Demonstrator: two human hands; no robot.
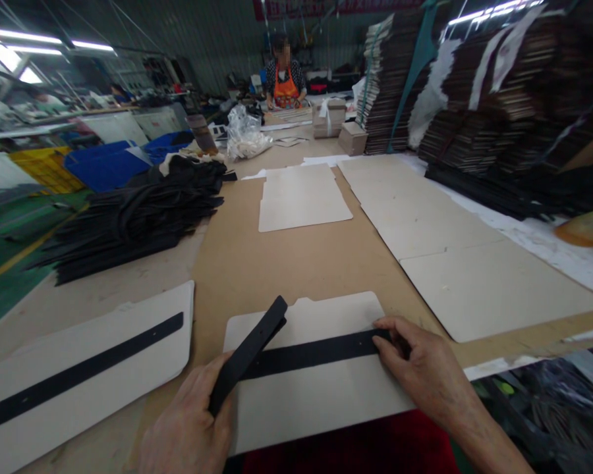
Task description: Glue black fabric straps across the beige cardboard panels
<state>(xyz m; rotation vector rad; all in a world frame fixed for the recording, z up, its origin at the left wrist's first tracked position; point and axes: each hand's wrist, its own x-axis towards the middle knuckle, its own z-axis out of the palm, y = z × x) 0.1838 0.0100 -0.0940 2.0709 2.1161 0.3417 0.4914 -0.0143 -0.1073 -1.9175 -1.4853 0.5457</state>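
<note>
A pale board (321,395) with a small tab on its far edge lies in front of me, and a black strip (316,352) runs across it. My right hand (415,359) pinches the right end of this strip at the board's right side. In my left hand (192,415) are further black strips (247,349), held tilted up over the board's left part. To the left lies a stack of pale boards (93,401), its top one crossed by another black strip (89,372).
Pale boards (301,194) lie farther back, and more (494,283) cover the right side. A heap of black strips (143,204) sits at the left. Tall stacks (385,79) and a plastic bag (247,135) stand behind. A person in an orange apron (286,85) is at the far end.
</note>
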